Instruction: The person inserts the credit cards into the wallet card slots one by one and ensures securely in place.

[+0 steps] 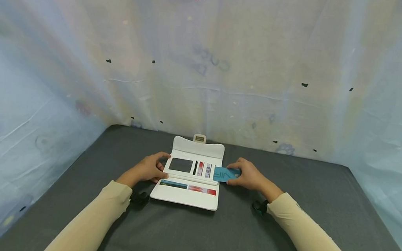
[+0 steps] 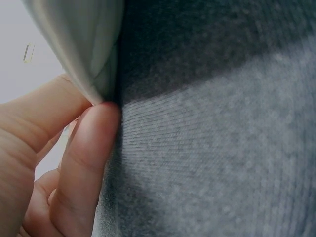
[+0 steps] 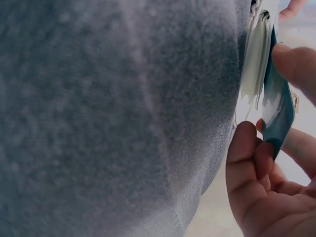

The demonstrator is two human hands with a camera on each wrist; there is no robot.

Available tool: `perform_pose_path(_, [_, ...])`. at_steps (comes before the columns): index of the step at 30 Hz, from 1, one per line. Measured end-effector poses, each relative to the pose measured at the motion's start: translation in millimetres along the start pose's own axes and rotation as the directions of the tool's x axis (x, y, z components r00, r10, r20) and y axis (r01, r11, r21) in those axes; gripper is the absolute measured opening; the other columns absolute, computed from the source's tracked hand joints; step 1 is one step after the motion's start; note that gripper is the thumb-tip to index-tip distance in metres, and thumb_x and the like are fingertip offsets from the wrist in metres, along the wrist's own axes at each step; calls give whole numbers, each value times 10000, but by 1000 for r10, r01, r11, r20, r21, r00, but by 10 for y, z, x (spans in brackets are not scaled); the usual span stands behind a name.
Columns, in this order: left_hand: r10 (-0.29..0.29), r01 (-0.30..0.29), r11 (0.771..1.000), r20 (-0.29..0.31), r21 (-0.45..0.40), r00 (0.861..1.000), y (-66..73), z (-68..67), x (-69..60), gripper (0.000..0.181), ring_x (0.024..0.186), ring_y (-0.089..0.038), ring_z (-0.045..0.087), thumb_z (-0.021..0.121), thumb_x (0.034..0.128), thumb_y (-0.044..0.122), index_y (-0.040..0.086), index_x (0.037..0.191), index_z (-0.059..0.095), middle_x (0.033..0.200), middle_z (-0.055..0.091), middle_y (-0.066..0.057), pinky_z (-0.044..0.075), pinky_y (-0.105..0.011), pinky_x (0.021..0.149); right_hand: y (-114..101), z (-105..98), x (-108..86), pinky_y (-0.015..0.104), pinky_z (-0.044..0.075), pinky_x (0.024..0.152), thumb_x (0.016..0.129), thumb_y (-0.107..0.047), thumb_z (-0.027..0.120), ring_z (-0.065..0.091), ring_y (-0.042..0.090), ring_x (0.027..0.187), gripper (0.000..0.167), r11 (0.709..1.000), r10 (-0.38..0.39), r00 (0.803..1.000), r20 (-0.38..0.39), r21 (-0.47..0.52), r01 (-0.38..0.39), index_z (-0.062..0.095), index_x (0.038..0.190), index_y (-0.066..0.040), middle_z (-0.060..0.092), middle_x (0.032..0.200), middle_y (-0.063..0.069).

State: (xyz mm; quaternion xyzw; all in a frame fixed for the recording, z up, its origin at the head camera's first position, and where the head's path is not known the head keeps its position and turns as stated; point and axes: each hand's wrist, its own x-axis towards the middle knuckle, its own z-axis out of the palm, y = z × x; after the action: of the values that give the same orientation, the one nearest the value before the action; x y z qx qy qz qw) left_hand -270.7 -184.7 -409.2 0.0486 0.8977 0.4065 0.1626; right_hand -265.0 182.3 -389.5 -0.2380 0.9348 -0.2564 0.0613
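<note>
An unfolded white wallet [image 1: 185, 196] lies on the dark table, its flap and clasp tab at the far side. Several cards show in its slots, beside a dark window pocket [image 1: 181, 165]. My left hand [image 1: 149, 166] pinches the wallet's left edge; the left wrist view shows thumb and finger on the wallet edge [image 2: 84, 54]. On the other side, my right hand [image 1: 248, 174] grips a teal card [image 1: 221, 174] between thumb and fingers. The card's left end meets the wallet's right side; whether it sits inside a slot, I cannot tell. In the right wrist view the card [image 3: 279, 111] looks bent.
Dark grey cloth covers the table [image 1: 185, 238]. A pale patterned curtain [image 1: 248, 66] hangs behind its far edge and along both sides. Each wrist wears a black strap, the left strap [image 1: 140, 198] close to the wallet's near left corner.
</note>
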Motion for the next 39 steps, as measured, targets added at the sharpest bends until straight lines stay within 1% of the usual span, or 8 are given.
perform_pose_path(7, [-7,7,1000,-8,-3,1000,1,6,-3,752,647,-196,607,791,795,114,228,1437,417,920,567,-98,545,-307,565,3,54,-9,246,392,672,773,-247,804,455,151,809,474,991,-131,989,72,39,128,680,1202,-90,561,989,47])
perform_pose_path(9, [-9,9,1000,-6,-8,1000,5,13,-5,753,648,-197,610,792,795,118,234,1438,417,924,567,-97,545,-306,567,-7,29,-20,252,392,667,782,-238,789,451,147,798,464,992,-123,991,60,24,122,676,1210,-99,558,992,44])
perform_pose_path(15, [-14,14,1000,7,-9,1000,1,31,-2,762,646,-194,612,795,792,125,236,1440,410,921,567,-95,548,-301,564,-46,-26,-48,324,430,706,761,-258,802,487,183,824,483,999,-29,998,-58,-44,26,660,1196,-104,564,1032,84])
perform_pose_path(20, [-16,15,1000,-2,-12,1000,27,33,2,761,654,-195,608,795,791,114,235,1438,413,921,566,-97,545,-305,567,-98,-20,-56,386,468,757,764,-262,812,541,215,883,524,995,99,977,-187,3,-100,606,1211,-84,601,1144,137])
perform_pose_path(23, [-9,9,1000,-4,-7,1000,44,31,1,758,654,-194,606,793,792,113,226,1439,413,919,569,-96,544,-304,567,-119,-15,-68,355,516,663,803,-211,782,617,191,771,509,979,178,967,-180,128,-156,575,1253,-94,633,1101,156])
perform_pose_path(27, [-5,5,1000,-1,2,1000,50,31,4,755,650,-190,611,791,796,115,223,1440,412,919,575,-93,545,-301,566,-139,-21,-92,322,530,541,880,-128,681,659,215,579,415,941,246,958,-151,276,-198,568,1278,-95,669,843,139])
perform_pose_path(31, [-5,5,1000,3,2,1000,54,34,5,757,651,-189,614,791,796,118,226,1442,410,922,580,-92,546,-301,570,-134,-33,-112,338,537,551,901,-113,630,673,250,571,346,931,262,951,-164,304,-204,604,1246,-89,637,697,97])
perform_pose_path(39, [-4,4,1000,3,-1,1000,65,35,16,756,644,-192,610,790,797,114,224,1441,411,921,577,-95,545,-302,566,-73,-22,-118,380,554,562,885,-122,651,673,274,560,332,919,298,929,-219,331,-217,631,1216,-98,615,682,100])
